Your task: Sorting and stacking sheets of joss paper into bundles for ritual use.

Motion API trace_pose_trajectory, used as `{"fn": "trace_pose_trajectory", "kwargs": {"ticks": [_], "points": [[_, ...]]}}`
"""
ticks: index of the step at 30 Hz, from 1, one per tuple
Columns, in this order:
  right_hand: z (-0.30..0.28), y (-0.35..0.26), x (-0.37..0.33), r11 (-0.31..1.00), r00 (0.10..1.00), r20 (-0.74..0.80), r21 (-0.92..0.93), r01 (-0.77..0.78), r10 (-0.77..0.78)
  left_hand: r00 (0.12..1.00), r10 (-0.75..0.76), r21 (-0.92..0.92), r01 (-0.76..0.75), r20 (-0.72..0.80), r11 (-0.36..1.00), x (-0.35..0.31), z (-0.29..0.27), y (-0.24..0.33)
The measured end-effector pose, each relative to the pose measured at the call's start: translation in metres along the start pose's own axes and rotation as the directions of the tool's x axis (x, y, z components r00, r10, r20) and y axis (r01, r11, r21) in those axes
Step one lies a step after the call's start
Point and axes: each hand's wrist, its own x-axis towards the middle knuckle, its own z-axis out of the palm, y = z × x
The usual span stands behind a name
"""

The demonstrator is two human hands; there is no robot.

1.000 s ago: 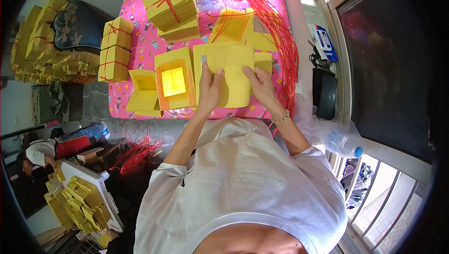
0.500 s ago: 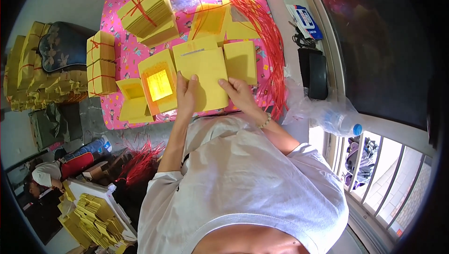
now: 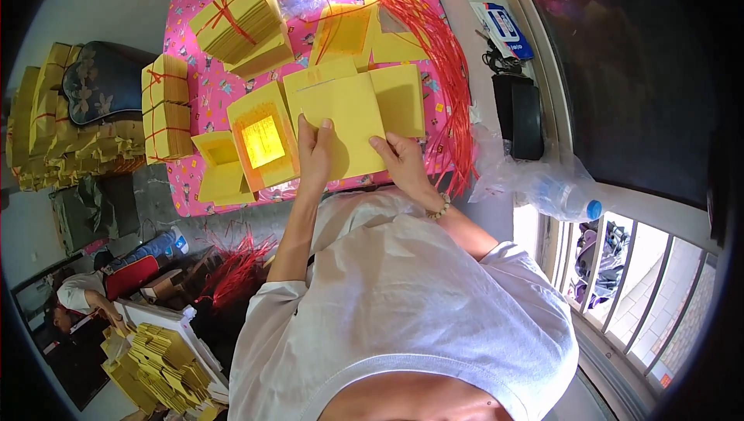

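In front of me I hold a stack of yellow paper point(image 3: 353, 123) with both hands, tilted slightly. My left hand point(image 3: 314, 151) grips its lower left edge, thumb on top. My right hand point(image 3: 404, 167) pinches the right edge, thumb on the upper face; the fingers underneath are hidden. Behind the held stack, other yellow sheets point(image 3: 322, 72) show at its top edge. To its left lies a yellow piece with an orange-bordered, shiny gold square point(image 3: 263, 142). A folded yellow piece point(image 3: 219, 161) rests further left, and another yellow stack point(image 3: 399, 99) lies to the right.
A pink patterned cloth point(image 3: 208, 96) covers the table. Yellow bundles tied with red strips point(image 3: 167, 107) stand at the left. Loose red strips point(image 3: 453, 103) run down the right side. A bagged water bottle point(image 3: 570, 200) sits by the window. At lower left a co-worker point(image 3: 81, 293) is beside yellow paper piles point(image 3: 167, 363).
The held stack has tilted a little, its upper right corner shifting right and up. My right hand has moved slightly right and down. The co-worker's arm now reaches toward the paper piles.
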Motion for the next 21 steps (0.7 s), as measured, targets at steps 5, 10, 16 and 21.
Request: {"fn": "trace_pose_trajectory", "kwargs": {"ticks": [5, 10, 16, 21], "points": [[0.008, 0.005, -0.009, 0.950, 0.999, 0.023, 0.307, -0.050, 0.046, 0.999, 0.015, -0.064, -0.018, -0.041, 0.998, 0.006, -0.002, 0.000], [-0.008, -0.007, -0.002, 0.978, 0.979, 0.160, 0.146, -0.147, 0.123, 0.997, 0.055, -0.019, -0.056, -0.058, 0.998, 0.002, -0.004, 0.005], [-0.014, -0.035, 0.024, 0.919, 0.997, -0.075, 0.393, 0.022, 0.008, 0.986, 0.153, 0.082, -0.158, 0.062, 0.984, -0.012, 0.001, 0.009], [-0.024, -0.035, 0.028, 0.954, 0.980, -0.122, 0.239, 0.180, -0.155, 0.973, 0.207, 0.278, -0.227, 0.100, 0.933, -0.019, 0.000, 0.011]]}}
